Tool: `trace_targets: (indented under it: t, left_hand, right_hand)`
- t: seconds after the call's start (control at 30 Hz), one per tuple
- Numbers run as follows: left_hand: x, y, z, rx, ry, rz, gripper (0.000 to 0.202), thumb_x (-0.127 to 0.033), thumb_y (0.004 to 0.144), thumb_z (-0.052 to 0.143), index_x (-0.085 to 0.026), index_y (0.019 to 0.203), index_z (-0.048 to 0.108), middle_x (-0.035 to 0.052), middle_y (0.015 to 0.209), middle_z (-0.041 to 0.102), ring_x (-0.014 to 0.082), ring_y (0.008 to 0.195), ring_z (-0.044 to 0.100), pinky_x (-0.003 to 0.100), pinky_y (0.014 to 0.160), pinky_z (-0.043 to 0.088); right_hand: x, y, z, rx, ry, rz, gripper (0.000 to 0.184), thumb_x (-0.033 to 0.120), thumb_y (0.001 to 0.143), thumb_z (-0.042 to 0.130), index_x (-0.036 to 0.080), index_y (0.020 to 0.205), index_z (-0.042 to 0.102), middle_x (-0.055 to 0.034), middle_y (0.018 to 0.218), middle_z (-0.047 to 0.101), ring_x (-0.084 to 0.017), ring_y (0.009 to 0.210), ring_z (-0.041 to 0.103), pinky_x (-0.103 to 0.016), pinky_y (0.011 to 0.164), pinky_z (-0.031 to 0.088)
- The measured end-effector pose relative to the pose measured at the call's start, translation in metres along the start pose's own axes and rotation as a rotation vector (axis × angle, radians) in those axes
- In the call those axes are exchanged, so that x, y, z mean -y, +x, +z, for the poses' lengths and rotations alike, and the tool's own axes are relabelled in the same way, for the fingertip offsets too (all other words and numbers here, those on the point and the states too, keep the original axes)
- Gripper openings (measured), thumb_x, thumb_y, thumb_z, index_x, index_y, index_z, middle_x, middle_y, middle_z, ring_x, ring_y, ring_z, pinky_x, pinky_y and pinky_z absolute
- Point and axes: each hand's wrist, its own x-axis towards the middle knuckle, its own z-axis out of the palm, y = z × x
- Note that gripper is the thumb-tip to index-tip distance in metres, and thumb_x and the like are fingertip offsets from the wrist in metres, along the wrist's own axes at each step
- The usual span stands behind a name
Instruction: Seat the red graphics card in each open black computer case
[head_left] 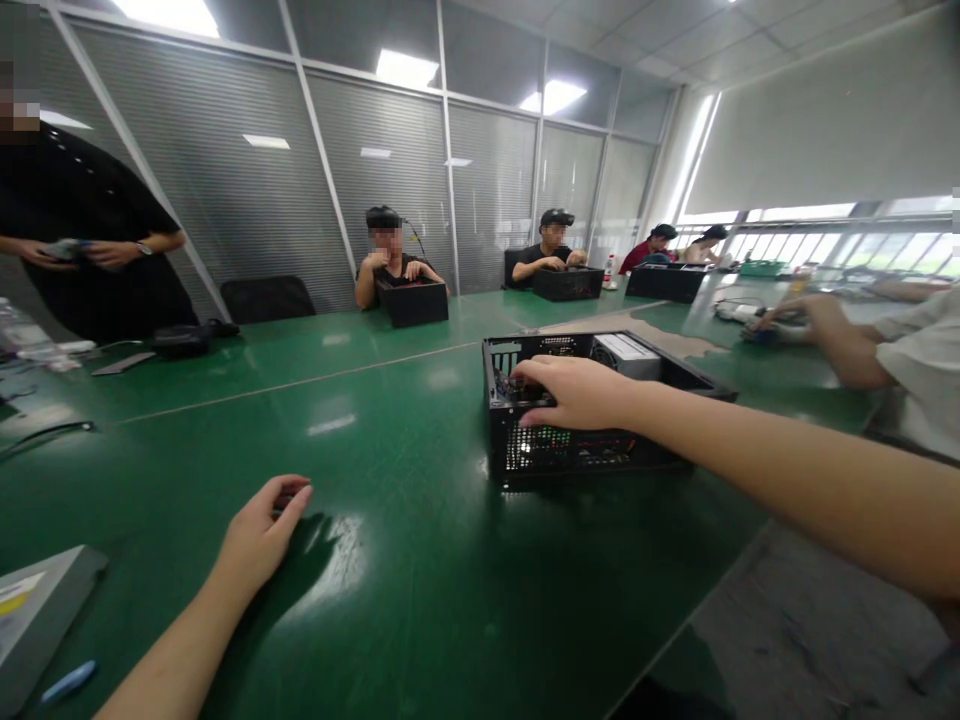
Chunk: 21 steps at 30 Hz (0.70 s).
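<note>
A black open-topped computer case (600, 462) lies on the green table, with a perforated side facing me. My right hand (581, 392) reaches across its near wall from the right. The fingers bend over the rim at the left end and the thumb lies on the outside, so the hand grips the case; the fingertips are partly hidden among parts inside. A power supply (628, 347) with a white label sits in the case's far side. Over the table at left, my left hand (261, 525) is loosely curled, thumb apart from the fingers, with nothing visible in it.
A grey metal drive-like box (52, 610) and a small blue item (69, 682) lie at lower left. Across the green table (390, 440), several people sit at black cases (416, 304). A standing person (90, 220) is at left; another person's arm (832, 340) is at right.
</note>
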Motion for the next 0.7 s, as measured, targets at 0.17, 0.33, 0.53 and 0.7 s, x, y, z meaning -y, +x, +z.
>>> trace_targets:
  t: [0.17,0.33,0.53,0.7]
  left_hand:
    - [-0.007,-0.005,-0.004,-0.059,-0.027,0.016,0.044,-0.058,0.084,0.049,-0.022,0.106,0.061,0.0048,0.097,0.07,0.022,0.084,0.066,0.033,0.078,0.052]
    - [-0.014,-0.005,0.003,-0.072,-0.031,0.091,0.04,-0.055,0.085,0.05,-0.021,0.103,0.062,0.0052,0.096,0.069,0.0218,0.086,0.065,0.033,0.081,0.051]
    - [-0.011,-0.005,0.003,-0.086,-0.054,0.106,0.039,-0.054,0.086,0.048,-0.02,0.102,0.061,0.0055,0.096,0.068,0.0218,0.087,0.064,0.034,0.082,0.05]
    - [-0.009,-0.002,0.001,-0.102,-0.108,0.043,0.042,-0.057,0.086,0.048,-0.021,0.104,0.061,0.0059,0.099,0.069,0.023,0.09,0.065,0.033,0.082,0.05]
  right_hand:
    - [-0.04,-0.05,-0.009,0.345,0.076,0.153,0.071,0.073,0.086,0.041,0.014,0.12,0.062,-0.016,0.102,0.069,-0.03,0.089,0.065,-0.036,0.075,0.045]
    - [-0.052,-0.063,0.007,0.273,0.131,0.148,0.053,0.054,0.098,0.03,0.014,0.108,0.064,-0.0142,0.101,0.07,-0.027,0.092,0.065,-0.034,0.081,0.044]
    - [0.016,-0.043,0.0,0.293,0.044,0.284,0.053,0.053,0.099,0.028,0.012,0.103,0.063,-0.0174,0.099,0.069,-0.029,0.092,0.067,-0.035,0.078,0.046]
    - [0.11,-0.003,-0.033,0.561,0.242,0.262,0.038,0.043,0.095,0.046,0.011,0.1,0.066,-0.0146,0.094,0.07,-0.024,0.082,0.068,-0.032,0.066,0.05]
